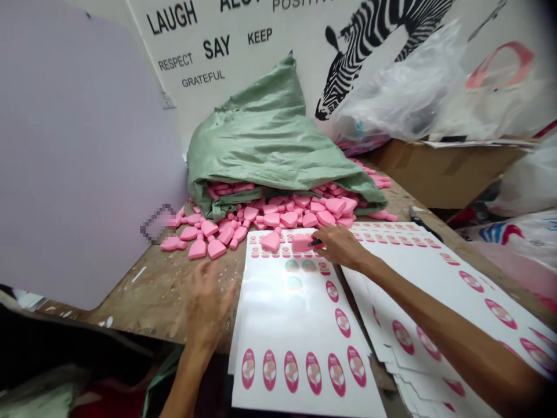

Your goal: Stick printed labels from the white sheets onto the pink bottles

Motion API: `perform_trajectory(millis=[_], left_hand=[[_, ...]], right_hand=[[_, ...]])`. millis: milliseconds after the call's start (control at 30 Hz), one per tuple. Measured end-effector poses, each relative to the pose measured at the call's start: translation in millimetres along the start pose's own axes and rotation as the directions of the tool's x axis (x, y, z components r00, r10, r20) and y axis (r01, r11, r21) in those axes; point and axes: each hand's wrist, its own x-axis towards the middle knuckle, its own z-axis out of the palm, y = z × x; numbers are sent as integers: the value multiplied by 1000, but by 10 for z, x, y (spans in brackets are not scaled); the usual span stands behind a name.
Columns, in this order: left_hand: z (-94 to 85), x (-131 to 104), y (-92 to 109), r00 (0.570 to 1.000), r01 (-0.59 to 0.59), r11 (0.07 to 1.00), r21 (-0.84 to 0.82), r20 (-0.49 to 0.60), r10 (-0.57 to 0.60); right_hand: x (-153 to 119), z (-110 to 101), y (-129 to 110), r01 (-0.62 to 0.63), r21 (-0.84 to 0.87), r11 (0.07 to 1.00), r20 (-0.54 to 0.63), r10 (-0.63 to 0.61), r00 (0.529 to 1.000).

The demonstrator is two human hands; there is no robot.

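My right hand (343, 247) is closed around a slim black tool (318, 242), whose kind I cannot make out. The tool's tip meets a pink paddle-shaped piece (301, 244) lying on a sticker sheet (278, 313). A second pink piece (271, 240) rests on the sheet's top rows, to the left. Motion blurs my left hand (206, 296), which hovers over the table left of the sheet with its fingers apart and nothing visible in them. Oval pink stickers run along the sheet's bottom and right side, with bare backing in the middle.
Behind the sheet, many pink pieces (287, 217) spill from a green sack (261, 139). More sticker sheets (391, 278) are stacked at right, near a black-handled tool (420, 220). A cardboard box (448, 174) stands back right; a pale panel (87, 162) borders the left.
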Motion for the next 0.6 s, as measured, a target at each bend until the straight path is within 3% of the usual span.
perform_trajectory(millis=[33,67,133,200,233,333,433,533,600], left_hand=[[8,1,149,987,-102,983,-152,108,119],[27,-8,291,950,-143,943,-300,226,216],[94,-57,525,815,-90,841,-534,446,370],[179,-136,660,705,58,773,-632,574,416],[225,-177,688,691,144,751,-645,608,389],[363,-268,671,752,425,614,-666,637,170],[509,-291,637,774,600,377,-705,631,-51],[657,-290,655,762,646,216,-733,635,-126],[730,-292,674,764,645,188,-741,633,-124]], right_hand=[[-134,-71,-124,119,5,993,41,-119,992],[-270,-135,-251,286,9,958,86,-286,954],[-524,-228,-465,477,63,877,137,-481,866],[-708,-249,-562,484,188,855,145,-511,847],[-762,-227,-560,427,279,860,138,-476,869],[-792,-27,-428,148,519,842,91,-226,970],[-732,281,-324,-35,504,863,-19,51,999],[-702,526,-348,-33,290,957,-143,77,987],[-708,612,-383,1,142,990,-189,27,982]])
